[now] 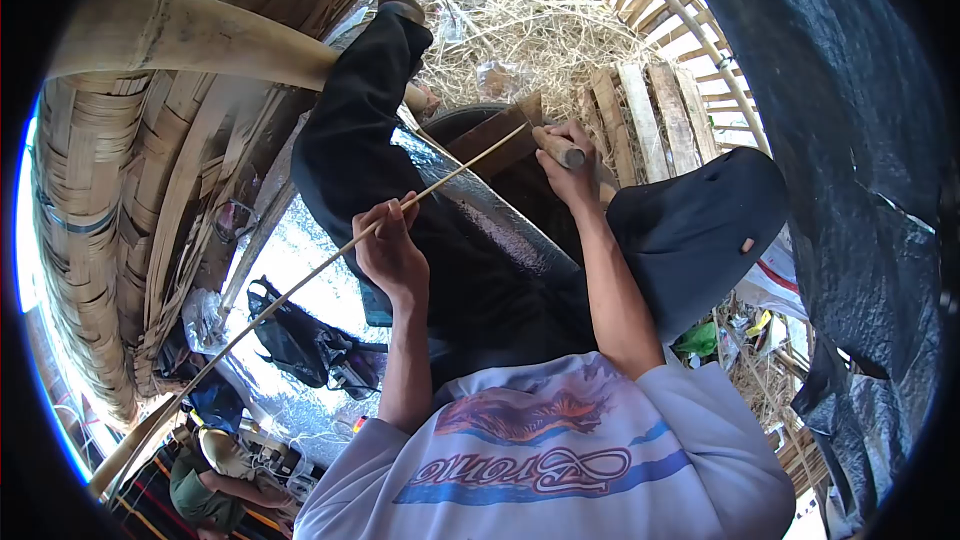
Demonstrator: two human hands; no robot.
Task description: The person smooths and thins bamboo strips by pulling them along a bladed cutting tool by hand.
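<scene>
A long, thin bamboo strip (300, 285) runs slantwise from the lower left up to the front of my right hand. My left hand (392, 252) is closed around it, pinching it with the fingers above my lap. In my right hand (572, 168), the fingers wrap a thick wooden handle (561, 147), apparently a knife's. Its blade is hard to tell from the broad brown piece (495, 140) beside it. The strip's upper end lies close to the handle, over a dark round container (462, 122); whether strip and blade touch is unclear.
My bent legs in black trousers (370, 110) frame the work. A thick bamboo pole (200, 35) and woven bamboo wall (85, 230) stand left. Shavings (530, 25) cover the ground ahead. Black sheeting (830, 140) hangs right. Another person (225, 480) sits lower left, near a black bag (290, 340).
</scene>
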